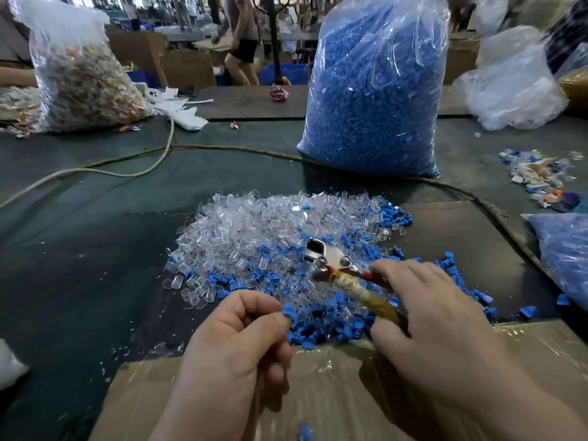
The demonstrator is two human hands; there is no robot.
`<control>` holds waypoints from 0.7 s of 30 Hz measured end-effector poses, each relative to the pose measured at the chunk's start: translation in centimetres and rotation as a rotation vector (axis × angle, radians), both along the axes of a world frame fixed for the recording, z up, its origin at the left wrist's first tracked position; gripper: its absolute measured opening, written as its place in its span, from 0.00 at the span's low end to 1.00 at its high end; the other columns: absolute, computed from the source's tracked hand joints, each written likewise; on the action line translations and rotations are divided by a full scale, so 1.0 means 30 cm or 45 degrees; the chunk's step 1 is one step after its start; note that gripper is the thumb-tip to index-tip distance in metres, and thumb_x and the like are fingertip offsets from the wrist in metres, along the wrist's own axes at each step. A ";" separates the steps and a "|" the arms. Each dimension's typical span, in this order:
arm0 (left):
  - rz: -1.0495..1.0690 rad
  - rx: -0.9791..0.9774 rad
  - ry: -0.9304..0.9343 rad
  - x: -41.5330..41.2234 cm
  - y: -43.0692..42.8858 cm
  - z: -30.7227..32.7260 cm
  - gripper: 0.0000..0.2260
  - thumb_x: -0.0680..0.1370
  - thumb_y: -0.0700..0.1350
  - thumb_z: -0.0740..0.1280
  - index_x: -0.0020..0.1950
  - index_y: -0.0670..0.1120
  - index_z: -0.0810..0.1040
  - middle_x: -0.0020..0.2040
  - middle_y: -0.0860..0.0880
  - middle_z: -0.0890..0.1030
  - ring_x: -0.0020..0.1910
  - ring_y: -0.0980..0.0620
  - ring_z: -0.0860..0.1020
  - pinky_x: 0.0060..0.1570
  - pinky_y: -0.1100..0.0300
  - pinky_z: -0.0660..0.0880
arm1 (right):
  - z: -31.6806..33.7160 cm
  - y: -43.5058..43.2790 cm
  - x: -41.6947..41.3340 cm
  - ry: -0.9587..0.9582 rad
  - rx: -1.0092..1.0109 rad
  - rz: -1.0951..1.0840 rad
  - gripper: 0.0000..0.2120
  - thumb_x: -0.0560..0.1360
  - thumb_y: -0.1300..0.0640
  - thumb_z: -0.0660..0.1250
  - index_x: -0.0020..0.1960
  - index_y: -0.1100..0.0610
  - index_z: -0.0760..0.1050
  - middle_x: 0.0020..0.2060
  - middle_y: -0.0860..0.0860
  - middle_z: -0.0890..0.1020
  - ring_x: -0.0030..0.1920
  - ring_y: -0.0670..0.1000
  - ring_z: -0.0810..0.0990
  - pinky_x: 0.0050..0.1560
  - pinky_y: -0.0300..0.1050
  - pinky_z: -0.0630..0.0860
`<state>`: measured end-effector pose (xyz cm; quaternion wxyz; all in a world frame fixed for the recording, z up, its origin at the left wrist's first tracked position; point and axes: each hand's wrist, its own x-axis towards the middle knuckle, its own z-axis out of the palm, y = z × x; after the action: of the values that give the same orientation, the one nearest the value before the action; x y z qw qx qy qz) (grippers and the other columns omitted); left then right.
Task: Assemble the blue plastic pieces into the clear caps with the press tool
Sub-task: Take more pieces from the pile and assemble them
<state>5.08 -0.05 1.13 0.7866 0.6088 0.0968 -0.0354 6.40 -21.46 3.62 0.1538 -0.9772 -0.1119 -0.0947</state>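
Observation:
A heap of clear caps [254, 230] mixed with small blue plastic pieces [321, 329] lies on the dark table in front of me. My left hand [235, 345] pinches one blue piece [289, 311] between thumb and forefinger, just left of the heap's near edge. My right hand [432, 323] grips the tape-wrapped handles of the press tool [331, 261]. Its shiny metal jaws point up-left over the heap, and I cannot tell whether anything sits in them.
A tall clear bag of blue pieces [372, 90] stands behind the heap. A bag of orange-and-clear parts [82, 78] sits far left, another blue-filled bag [566, 253] at right. A cable [133, 160] crosses the table. A taped cardboard box [334, 393] lies under my wrists.

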 end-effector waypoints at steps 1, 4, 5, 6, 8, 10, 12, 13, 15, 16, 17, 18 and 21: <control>0.023 -0.044 -0.021 0.003 0.000 0.003 0.07 0.66 0.37 0.73 0.33 0.50 0.81 0.26 0.41 0.76 0.19 0.49 0.70 0.15 0.62 0.67 | 0.008 0.006 -0.012 0.017 0.054 0.042 0.25 0.65 0.39 0.54 0.63 0.37 0.63 0.50 0.32 0.68 0.54 0.37 0.65 0.51 0.31 0.62; 0.071 -0.090 -0.103 0.007 0.015 0.001 0.06 0.60 0.45 0.75 0.34 0.51 0.81 0.26 0.41 0.75 0.19 0.51 0.70 0.16 0.63 0.67 | 0.031 0.023 -0.043 0.060 0.115 0.167 0.21 0.65 0.36 0.55 0.58 0.34 0.64 0.49 0.29 0.70 0.55 0.33 0.66 0.46 0.31 0.65; 0.079 -0.071 -0.125 0.009 0.019 -0.003 0.07 0.60 0.44 0.77 0.35 0.51 0.81 0.26 0.41 0.75 0.19 0.51 0.70 0.16 0.63 0.67 | 0.036 0.024 -0.048 0.086 0.101 0.200 0.22 0.65 0.35 0.54 0.59 0.34 0.62 0.50 0.29 0.70 0.55 0.33 0.66 0.47 0.32 0.66; 0.083 -0.051 -0.148 0.011 0.023 -0.010 0.10 0.61 0.41 0.79 0.36 0.50 0.81 0.26 0.41 0.75 0.20 0.51 0.70 0.16 0.63 0.67 | 0.040 0.024 -0.051 0.107 0.089 0.231 0.24 0.64 0.34 0.52 0.60 0.33 0.60 0.51 0.29 0.69 0.56 0.32 0.65 0.50 0.32 0.67; 0.081 -0.055 -0.197 0.010 0.023 -0.017 0.06 0.65 0.39 0.75 0.37 0.50 0.81 0.26 0.41 0.75 0.20 0.51 0.71 0.17 0.64 0.67 | 0.040 0.017 -0.053 0.140 0.078 0.274 0.26 0.64 0.32 0.50 0.63 0.31 0.57 0.55 0.27 0.66 0.59 0.31 0.62 0.55 0.33 0.66; 0.065 -0.067 -0.239 0.007 0.020 -0.023 0.03 0.67 0.42 0.72 0.37 0.50 0.81 0.27 0.42 0.76 0.22 0.51 0.72 0.18 0.63 0.68 | 0.039 0.017 -0.054 0.153 0.068 0.310 0.27 0.65 0.32 0.49 0.63 0.31 0.55 0.56 0.26 0.63 0.60 0.30 0.60 0.56 0.32 0.64; 0.052 -0.058 -0.263 0.005 0.022 -0.031 0.03 0.67 0.42 0.72 0.38 0.50 0.82 0.27 0.42 0.76 0.23 0.51 0.73 0.18 0.63 0.68 | 0.038 0.022 -0.057 0.151 0.060 0.338 0.26 0.66 0.32 0.50 0.63 0.30 0.53 0.57 0.26 0.61 0.61 0.30 0.59 0.54 0.30 0.63; 0.045 -0.052 -0.270 0.005 0.025 -0.032 0.04 0.67 0.42 0.72 0.38 0.51 0.82 0.27 0.42 0.76 0.23 0.51 0.73 0.19 0.63 0.69 | 0.039 0.023 -0.058 0.151 0.063 0.346 0.25 0.66 0.32 0.51 0.63 0.31 0.53 0.57 0.26 0.60 0.61 0.30 0.59 0.54 0.28 0.63; 0.027 -0.032 -0.282 0.004 0.029 -0.034 0.05 0.66 0.44 0.76 0.40 0.51 0.82 0.28 0.43 0.77 0.23 0.51 0.73 0.19 0.63 0.69 | 0.039 0.021 -0.060 0.152 0.071 0.359 0.24 0.68 0.33 0.53 0.63 0.31 0.54 0.57 0.26 0.61 0.61 0.31 0.59 0.54 0.27 0.62; 0.025 -0.020 -0.288 0.003 0.030 -0.035 0.08 0.64 0.47 0.77 0.40 0.50 0.82 0.29 0.43 0.78 0.24 0.52 0.74 0.19 0.63 0.69 | 0.038 0.018 -0.061 0.149 0.063 0.365 0.24 0.68 0.33 0.53 0.63 0.31 0.53 0.57 0.27 0.61 0.62 0.32 0.59 0.55 0.26 0.61; 0.029 -0.013 -0.291 0.002 0.029 -0.036 0.09 0.63 0.49 0.77 0.41 0.50 0.82 0.29 0.43 0.78 0.24 0.52 0.74 0.19 0.63 0.69 | 0.037 0.016 -0.061 0.147 0.053 0.370 0.24 0.68 0.33 0.52 0.63 0.31 0.51 0.57 0.27 0.60 0.62 0.32 0.58 0.56 0.26 0.60; 0.034 -0.012 -0.296 0.002 0.029 -0.039 0.09 0.63 0.49 0.77 0.41 0.50 0.82 0.29 0.43 0.78 0.24 0.52 0.74 0.19 0.63 0.69 | 0.037 0.015 -0.061 0.146 0.048 0.373 0.24 0.67 0.33 0.50 0.62 0.30 0.50 0.57 0.27 0.59 0.62 0.32 0.58 0.56 0.25 0.60; 0.043 -0.024 -0.292 0.003 0.027 -0.042 0.04 0.68 0.43 0.74 0.41 0.49 0.82 0.29 0.43 0.77 0.24 0.51 0.73 0.19 0.63 0.69 | 0.033 0.014 -0.055 0.157 0.044 0.371 0.25 0.66 0.31 0.48 0.62 0.30 0.50 0.56 0.27 0.61 0.61 0.31 0.58 0.54 0.26 0.61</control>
<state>5.17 0.77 -0.13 0.7988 0.5995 0.0160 0.0470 4.76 -21.04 4.62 0.1894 -0.9517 -0.2411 -0.0133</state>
